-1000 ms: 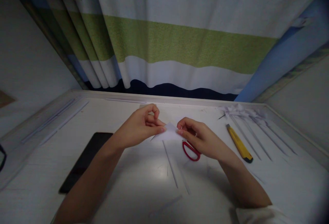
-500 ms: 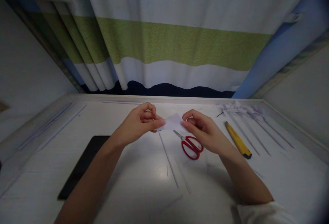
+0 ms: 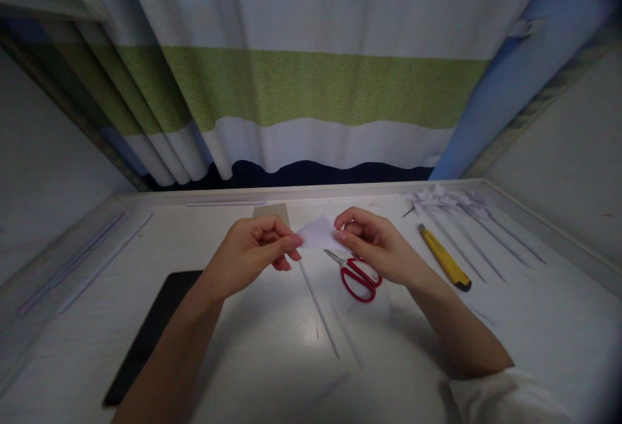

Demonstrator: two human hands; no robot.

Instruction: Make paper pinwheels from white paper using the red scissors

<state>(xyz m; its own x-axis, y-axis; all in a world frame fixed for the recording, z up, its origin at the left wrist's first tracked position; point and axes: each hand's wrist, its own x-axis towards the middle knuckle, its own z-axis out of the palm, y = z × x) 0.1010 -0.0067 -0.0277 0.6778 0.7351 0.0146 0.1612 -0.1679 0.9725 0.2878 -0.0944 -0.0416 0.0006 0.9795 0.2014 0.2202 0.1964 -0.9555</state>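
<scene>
Between my hands is a small piece of white paper (image 3: 318,232) with a pointed top edge, raised above the table. The thumb and fingers of my left hand (image 3: 257,249) pinch its left corner. My right hand (image 3: 372,242) pinches the right corner the same way. Just below the paper lie red-handled scissors (image 3: 358,279), partly behind my right hand, blades pointing up and left. A thin white paper stick (image 3: 318,307) runs from under my left hand toward the front.
A yellow utility knife (image 3: 444,258) lies to the right. Behind it are several white paper flowers (image 3: 440,197) on sticks. A black tablet-like slab (image 3: 150,333) is partly under my left arm. Rolled paper sticks (image 3: 104,262) lie at the left; a beige square (image 3: 271,212) lies behind my left hand.
The view has shifted slightly, and the beige square now shows behind my left hand. Both hands still pinch the paper, whose tilt has changed a little.
</scene>
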